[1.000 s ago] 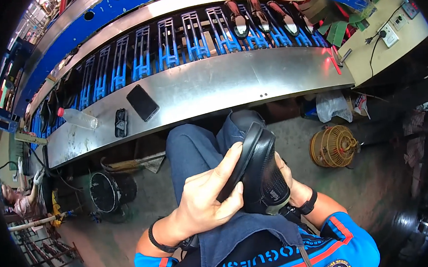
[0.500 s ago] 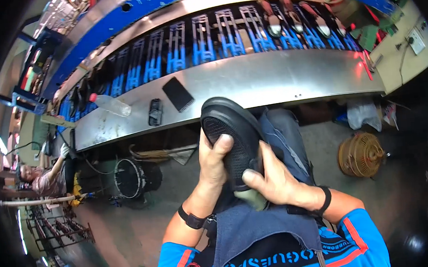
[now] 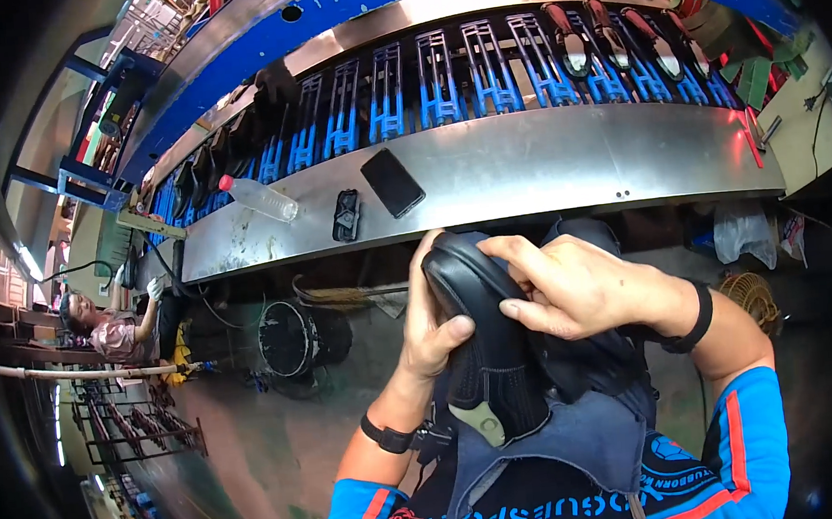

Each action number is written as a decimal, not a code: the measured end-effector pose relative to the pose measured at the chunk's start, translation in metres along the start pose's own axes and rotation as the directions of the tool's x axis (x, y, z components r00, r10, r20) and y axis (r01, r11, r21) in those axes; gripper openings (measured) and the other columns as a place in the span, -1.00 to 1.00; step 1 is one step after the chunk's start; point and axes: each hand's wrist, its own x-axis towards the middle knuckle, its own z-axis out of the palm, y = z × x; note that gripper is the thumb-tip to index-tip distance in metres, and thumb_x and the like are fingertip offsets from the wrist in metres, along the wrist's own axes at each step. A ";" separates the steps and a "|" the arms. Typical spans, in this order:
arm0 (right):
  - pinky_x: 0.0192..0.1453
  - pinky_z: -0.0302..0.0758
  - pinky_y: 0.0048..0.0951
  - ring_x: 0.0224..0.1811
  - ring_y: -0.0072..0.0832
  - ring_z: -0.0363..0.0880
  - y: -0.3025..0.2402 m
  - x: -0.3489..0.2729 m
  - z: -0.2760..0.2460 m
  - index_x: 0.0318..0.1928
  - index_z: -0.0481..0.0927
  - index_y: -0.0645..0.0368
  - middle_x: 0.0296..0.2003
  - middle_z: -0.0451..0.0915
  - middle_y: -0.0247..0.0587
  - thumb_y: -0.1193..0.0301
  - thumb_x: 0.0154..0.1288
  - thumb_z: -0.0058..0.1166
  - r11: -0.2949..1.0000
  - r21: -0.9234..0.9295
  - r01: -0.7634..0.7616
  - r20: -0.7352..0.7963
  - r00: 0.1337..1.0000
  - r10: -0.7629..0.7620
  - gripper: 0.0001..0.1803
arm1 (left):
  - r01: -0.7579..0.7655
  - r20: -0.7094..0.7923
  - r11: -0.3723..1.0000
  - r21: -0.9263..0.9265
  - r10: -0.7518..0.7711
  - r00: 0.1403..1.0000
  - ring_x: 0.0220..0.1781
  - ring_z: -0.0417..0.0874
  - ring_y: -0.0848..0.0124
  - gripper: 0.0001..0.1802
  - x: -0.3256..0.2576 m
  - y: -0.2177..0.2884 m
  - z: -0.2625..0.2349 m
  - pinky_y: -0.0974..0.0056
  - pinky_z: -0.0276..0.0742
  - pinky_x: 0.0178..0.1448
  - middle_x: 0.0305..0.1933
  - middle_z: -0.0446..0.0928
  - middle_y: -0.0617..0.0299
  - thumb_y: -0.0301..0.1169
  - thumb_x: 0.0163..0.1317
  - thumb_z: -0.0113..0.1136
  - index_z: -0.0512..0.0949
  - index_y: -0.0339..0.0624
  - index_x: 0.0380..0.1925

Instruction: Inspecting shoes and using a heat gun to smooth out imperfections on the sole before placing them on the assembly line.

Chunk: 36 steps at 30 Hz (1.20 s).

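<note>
A black shoe [image 3: 490, 351] is held over my lap, its toe pointing away from me and its upper showing. A pale green piece [image 3: 478, 423] with a round hole sticks out of its near end, perhaps a shoe last. My left hand [image 3: 427, 341] grips the shoe's left side, thumb on the upper and the other fingers mostly hidden behind it. My right hand [image 3: 582, 286] is bent over the right side near the toe, with thumb and forefinger closed on the edge. The sole is turned out of sight.
Ahead runs a metal ledge [image 3: 525, 165] bearing a phone [image 3: 393, 182], a small black object [image 3: 345, 215] and a plastic bottle [image 3: 259, 199]. Behind it is a row of blue racks [image 3: 438, 79], with several shoes at right. A black bucket [image 3: 286, 338] stands left; a co-worker [image 3: 112, 324] is farther left.
The shoe has been turned over from its sole to its upper. My right hand has moved from the near end up toward the toe. The view has shifted, too.
</note>
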 end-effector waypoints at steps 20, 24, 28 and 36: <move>0.13 0.50 -0.13 0.12 0.01 0.47 -0.051 -0.101 0.068 0.33 0.37 0.43 0.14 0.38 0.20 0.47 0.04 0.17 0.883 -0.408 -0.230 -0.052 0.972 0.229 -0.24 | 0.453 0.095 0.818 -0.355 -0.451 0.888 0.32 0.54 0.03 -0.22 0.001 -0.090 -0.027 -0.07 0.54 0.36 0.31 0.46 -0.13 0.17 0.42 0.03 0.27 -0.20 0.40; 0.44 0.30 0.02 0.42 0.08 0.27 -0.020 -0.088 0.058 0.37 0.42 0.06 0.33 0.31 0.12 0.40 0.13 0.13 0.916 -0.396 0.054 -0.058 0.995 -0.084 -0.30 | 0.538 0.048 0.708 -0.457 -0.585 0.810 0.05 0.70 0.26 -0.44 0.030 -0.109 -0.026 0.09 0.68 0.15 0.10 0.59 0.03 0.02 0.56 -0.16 0.43 -0.25 0.20; 0.41 0.32 0.08 0.40 0.05 0.31 -0.001 -0.065 0.049 0.36 0.36 0.19 0.32 0.33 0.11 0.39 -0.01 0.28 0.918 -0.294 0.265 -0.131 0.941 -0.313 -0.16 | 0.426 0.058 0.904 0.029 -0.427 0.902 0.07 0.66 0.35 -0.54 0.028 -0.075 -0.029 0.23 0.59 0.16 0.08 0.61 0.14 -0.13 0.60 -0.18 0.51 -0.25 0.15; 0.30 0.42 -0.26 0.20 -0.34 0.50 0.074 -0.037 0.032 0.18 0.59 0.19 0.05 0.61 -0.18 0.11 0.46 0.13 0.335 0.759 -0.559 0.009 0.523 0.853 -0.52 | 0.161 -0.152 0.987 -0.001 -0.159 0.975 -0.04 0.57 0.44 -0.46 0.033 -0.097 0.012 0.30 0.48 0.16 -0.01 0.58 0.17 -0.11 0.61 -0.21 0.55 -0.40 0.11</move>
